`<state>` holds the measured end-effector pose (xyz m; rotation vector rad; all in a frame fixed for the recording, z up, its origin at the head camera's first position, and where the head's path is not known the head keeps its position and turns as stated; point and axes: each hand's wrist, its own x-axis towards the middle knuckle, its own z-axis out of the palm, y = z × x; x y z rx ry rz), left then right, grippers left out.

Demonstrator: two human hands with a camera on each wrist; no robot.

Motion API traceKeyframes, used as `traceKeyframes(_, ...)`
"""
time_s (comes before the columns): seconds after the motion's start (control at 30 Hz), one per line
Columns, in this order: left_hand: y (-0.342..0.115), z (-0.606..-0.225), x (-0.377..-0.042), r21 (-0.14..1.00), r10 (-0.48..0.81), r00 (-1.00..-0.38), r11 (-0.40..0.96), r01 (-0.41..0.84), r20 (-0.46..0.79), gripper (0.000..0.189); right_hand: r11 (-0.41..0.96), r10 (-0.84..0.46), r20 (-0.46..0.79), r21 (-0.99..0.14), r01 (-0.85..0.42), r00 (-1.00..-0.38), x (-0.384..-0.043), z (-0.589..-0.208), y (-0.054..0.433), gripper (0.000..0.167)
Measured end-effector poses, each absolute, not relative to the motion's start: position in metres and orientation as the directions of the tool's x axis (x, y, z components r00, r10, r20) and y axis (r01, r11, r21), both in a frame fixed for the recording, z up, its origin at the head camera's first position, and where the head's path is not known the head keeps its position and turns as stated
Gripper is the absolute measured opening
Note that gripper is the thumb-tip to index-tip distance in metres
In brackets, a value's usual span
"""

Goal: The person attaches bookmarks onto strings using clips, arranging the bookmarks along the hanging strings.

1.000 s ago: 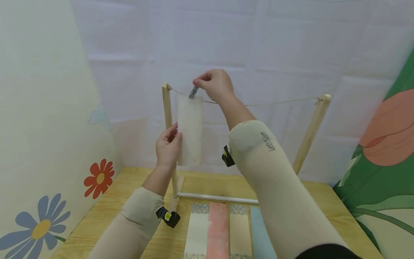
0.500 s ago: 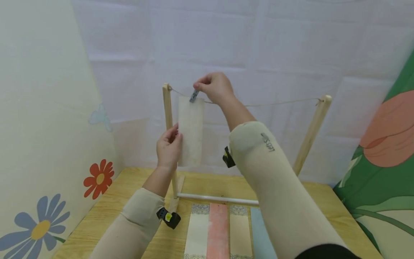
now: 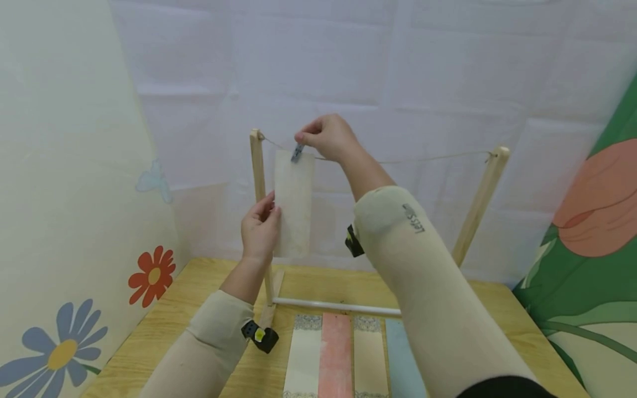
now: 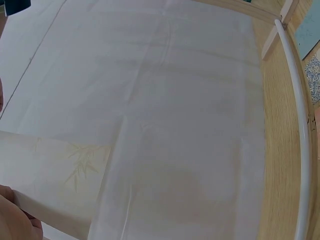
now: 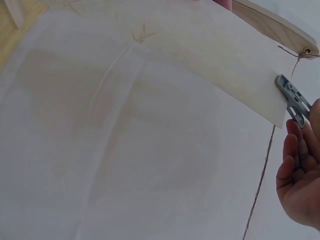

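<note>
A cream paper strip [image 3: 293,207] hangs upright in front of the string [image 3: 433,158] near the left post. Faint bamboo leaves show on the strip [image 4: 55,172] in the left wrist view. My left hand [image 3: 260,226] pinches its left edge about midway down. Above, my right hand [image 3: 330,135] pinches a grey clothespin [image 3: 297,153] between thumb and fingers. In the right wrist view the clothespin [image 5: 292,97] has its jaws over the top edge of the strip, right by the string. The strip hides part of the string behind it.
A wooden stand has a left post [image 3: 257,166], a right post [image 3: 480,207] and a white bottom rod [image 3: 338,304]. Several paper strips lie on the table in front, including a pink one [image 3: 335,354] and a blue one [image 3: 404,359]. A white cloth [image 3: 423,66] hangs behind.
My right hand has come down slightly with the clothespin, whose tip now sits lower over the strip's top edge. The strip has dropped a little; my left hand keeps its hold.
</note>
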<state>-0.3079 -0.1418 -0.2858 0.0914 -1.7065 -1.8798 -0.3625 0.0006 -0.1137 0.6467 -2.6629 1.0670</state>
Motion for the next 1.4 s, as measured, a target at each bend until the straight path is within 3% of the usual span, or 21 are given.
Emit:
traceKeyframes(0.9, -0.137, -0.291, -0.310, 0.918, -0.479, -0.808, -0.007, 0.395, 0.344, 0.038, 0.588, -0.402, 0.272, -0.656, -0.474, -0.874, -0.366, -0.121, 0.005, 0.058)
traceKeyframes(1.4, -0.137, -0.293, -0.311, 0.918, -0.423, -0.851, -0.099, 0.385, 0.312, 0.047, 0.584, -0.411, 0.276, -0.653, -0.483, -0.869, -0.368, -0.125, 0.007, 0.060)
